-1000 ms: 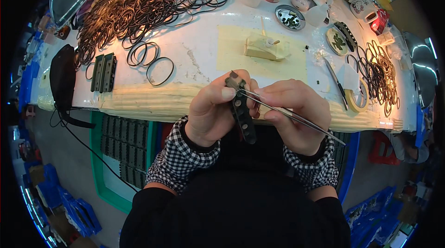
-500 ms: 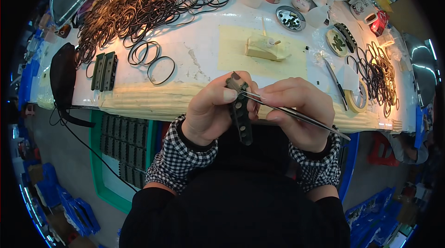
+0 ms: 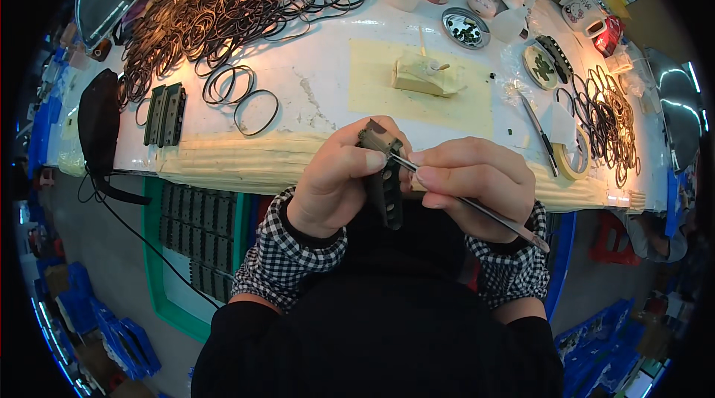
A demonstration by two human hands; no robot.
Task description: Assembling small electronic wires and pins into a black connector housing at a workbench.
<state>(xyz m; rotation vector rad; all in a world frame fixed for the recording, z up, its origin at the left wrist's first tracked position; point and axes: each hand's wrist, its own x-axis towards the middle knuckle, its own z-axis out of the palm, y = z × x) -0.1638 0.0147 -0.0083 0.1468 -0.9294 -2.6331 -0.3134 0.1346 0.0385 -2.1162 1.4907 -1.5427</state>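
Observation:
My left hand (image 3: 325,183) grips a long, dark green part (image 3: 385,193) with a notched edge and a row of round holes, its thumb near the upper end. The part is tilted and hangs over the table's front edge. Between the thumb and fingers of my right hand (image 3: 485,178) is a pair of metal tweezers (image 3: 497,218). Their tips touch or nearly touch the part beside my left thumb. Whether the tips hold anything is too small to tell. Two similar green parts (image 3: 165,115) lie side by side on the table at the left.
A large heap of dark rubber bands (image 3: 223,7) covers the back left, with a smaller pile (image 3: 607,126) at the right. A yellowish block (image 3: 421,76) sits mid-table. A dish of small pieces (image 3: 466,29), a tape roll (image 3: 575,160) and a pen (image 3: 540,134) lie to the right. Below left is a green crate (image 3: 155,249).
My left hand has turned the green part slightly, so its holes show less. The tweezers have tilted more steeply, their rear end now lower and closer in.

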